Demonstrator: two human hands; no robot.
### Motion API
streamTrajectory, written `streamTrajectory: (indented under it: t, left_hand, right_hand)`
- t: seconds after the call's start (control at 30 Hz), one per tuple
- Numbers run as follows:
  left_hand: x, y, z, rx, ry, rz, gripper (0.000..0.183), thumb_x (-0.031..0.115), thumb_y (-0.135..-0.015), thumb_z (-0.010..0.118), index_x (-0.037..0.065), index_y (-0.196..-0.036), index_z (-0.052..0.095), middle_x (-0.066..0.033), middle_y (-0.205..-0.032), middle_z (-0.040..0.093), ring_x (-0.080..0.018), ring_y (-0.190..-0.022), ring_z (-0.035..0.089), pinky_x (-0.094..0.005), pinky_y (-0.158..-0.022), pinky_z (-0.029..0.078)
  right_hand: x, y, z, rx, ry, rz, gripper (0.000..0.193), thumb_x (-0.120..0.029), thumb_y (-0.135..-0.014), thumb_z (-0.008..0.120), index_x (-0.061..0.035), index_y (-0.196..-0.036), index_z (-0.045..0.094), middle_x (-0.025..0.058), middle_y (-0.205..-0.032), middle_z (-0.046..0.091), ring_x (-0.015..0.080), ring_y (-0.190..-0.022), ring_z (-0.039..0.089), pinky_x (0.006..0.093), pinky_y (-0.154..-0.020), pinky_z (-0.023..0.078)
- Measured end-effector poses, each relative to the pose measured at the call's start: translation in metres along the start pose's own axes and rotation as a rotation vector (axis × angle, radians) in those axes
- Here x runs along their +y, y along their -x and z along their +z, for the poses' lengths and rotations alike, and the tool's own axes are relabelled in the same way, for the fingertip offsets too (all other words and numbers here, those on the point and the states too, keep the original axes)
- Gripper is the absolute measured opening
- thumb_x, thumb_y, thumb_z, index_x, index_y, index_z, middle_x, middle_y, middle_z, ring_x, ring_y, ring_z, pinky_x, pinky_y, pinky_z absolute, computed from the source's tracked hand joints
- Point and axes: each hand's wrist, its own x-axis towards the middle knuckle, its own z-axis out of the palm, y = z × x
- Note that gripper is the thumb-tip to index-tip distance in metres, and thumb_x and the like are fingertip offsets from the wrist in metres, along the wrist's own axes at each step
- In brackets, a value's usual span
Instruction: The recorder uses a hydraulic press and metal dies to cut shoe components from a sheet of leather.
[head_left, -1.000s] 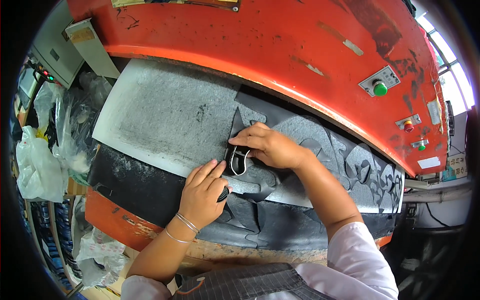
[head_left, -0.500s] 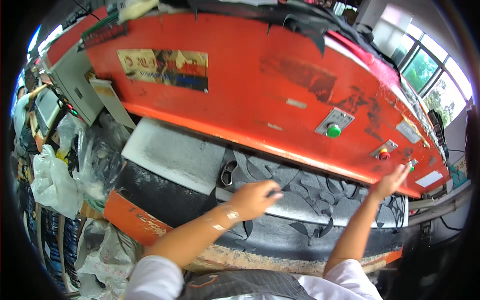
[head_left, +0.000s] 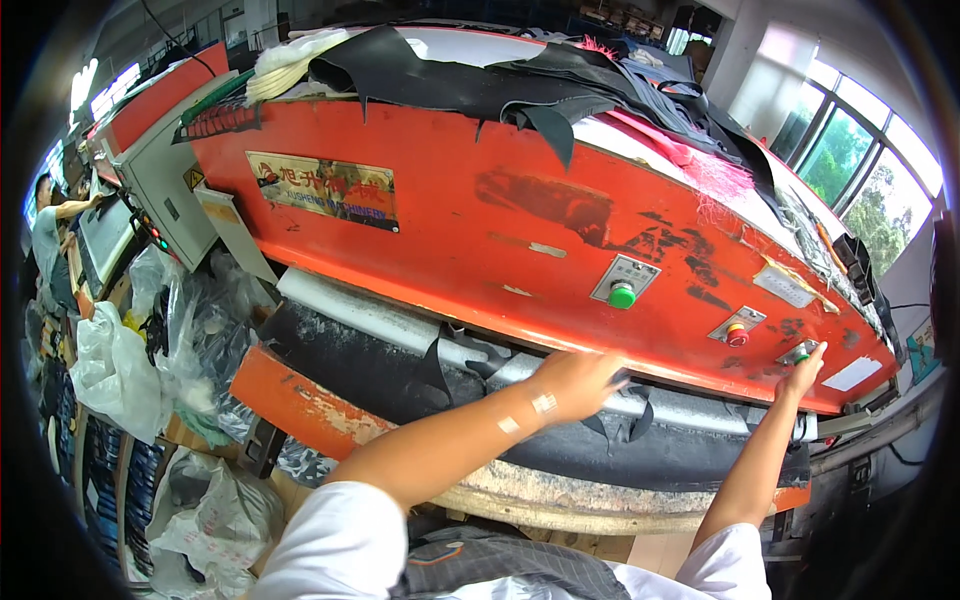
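Note:
My left hand (head_left: 582,386) is closed in front of the lower edge of a large red press (head_left: 440,240). A small dark thing, too blurred to name, shows at its fingers. Under that hand lies black sheet material with cut-out gaps and hanging scraps (head_left: 432,372), on the pale press bed (head_left: 355,312). Over at the right, my right hand (head_left: 798,380) is at the rightmost green button (head_left: 800,355) on the press front. Its fingers are partly stretched out, with nothing held in them. The hand partly covers that button.
Another green button (head_left: 621,295) and a red button (head_left: 737,336) sit left of my right hand. Black sheets (head_left: 430,80) and pink fabric (head_left: 665,150) lie on top of the press. Plastic bags (head_left: 115,370) crowd the left. Another person (head_left: 50,230) stands at far left.
My right hand has come onto the rightmost green button. My left hand has moved right. The view has shifted up, and the press front now hides the cutting die and most cut sheet seen before.

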Motion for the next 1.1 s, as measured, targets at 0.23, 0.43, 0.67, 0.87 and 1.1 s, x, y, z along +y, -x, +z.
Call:
streamTrajectory:
  t: [0.23, 0.43, 0.67, 0.87, 1.1]
  left_hand:
    - [-0.026, 0.206, -0.015, -0.447, -0.263, -0.423, 0.022, 0.029, -0.088, 0.063, 0.008, -0.093, 0.059, -0.0162, -0.084, 0.068, -0.0365, -0.082, 0.066, -0.0489, -0.072, 0.051]
    - [-0.024, 0.228, 0.002, 0.005, -0.368, -0.403, 0.017, 0.023, -0.08, 0.07, 0.008, -0.084, 0.063, -0.0123, -0.078, 0.066, -0.0313, -0.079, 0.062, -0.0431, -0.078, 0.046]
    - [-0.016, 0.248, -0.005, -0.026, -0.337, -0.497, 0.018, 0.024, -0.081, 0.069, 0.008, -0.082, 0.063, -0.0123, -0.077, 0.065, -0.0321, -0.08, 0.062, -0.0436, -0.077, 0.047]
    - [-0.014, 0.245, -0.034, -0.369, -0.175, -0.434, 0.024, 0.031, -0.085, 0.067, 0.007, -0.088, 0.062, -0.0144, -0.093, 0.068, -0.0331, -0.092, 0.064, -0.0427, -0.084, 0.05]
    - [-0.075, 0.279, -0.03, -0.303, -0.409, -0.224, 0.021, 0.025, -0.085, 0.066, 0.005, -0.093, 0.064, -0.016, -0.134, 0.056, -0.0313, -0.129, 0.049, -0.0464, -0.104, 0.041]
  right_hand:
    - [-0.06, 0.154, 0.074, -0.248, 0.12, -0.725, 0.043, -0.016, -0.096, 0.058, 0.0, -0.135, 0.05, 0.01, -0.133, 0.054, 0.021, -0.12, 0.052, 0.0348, -0.102, 0.041]
    - [-0.019, 0.409, 0.219, -1.202, -0.018, -1.002, 0.045, -0.001, -0.067, 0.071, -0.0073, -0.111, 0.064, 0.0099, -0.11, 0.064, 0.0318, -0.107, 0.059, 0.0429, -0.093, 0.047]
    - [0.034, 0.456, 0.26, -1.43, 0.359, -1.246, 0.033, -0.012, -0.086, 0.053, -0.0068, -0.118, 0.063, 0.0099, -0.124, 0.06, 0.0265, -0.121, 0.053, 0.0372, -0.097, 0.043]
    - [0.057, 0.476, 0.26, -1.68, 0.491, -1.223, 0.035, -0.013, -0.088, 0.051, -0.0112, -0.121, 0.062, 0.0089, -0.136, 0.052, 0.0257, -0.133, 0.043, 0.0394, -0.098, 0.044]
    - [0.048, 0.469, 0.201, -1.704, 0.27, -1.015, 0.033, -0.009, -0.081, 0.056, -0.0049, -0.112, 0.064, 0.009, -0.112, 0.058, 0.0289, -0.098, 0.053, 0.0359, -0.083, 0.05]
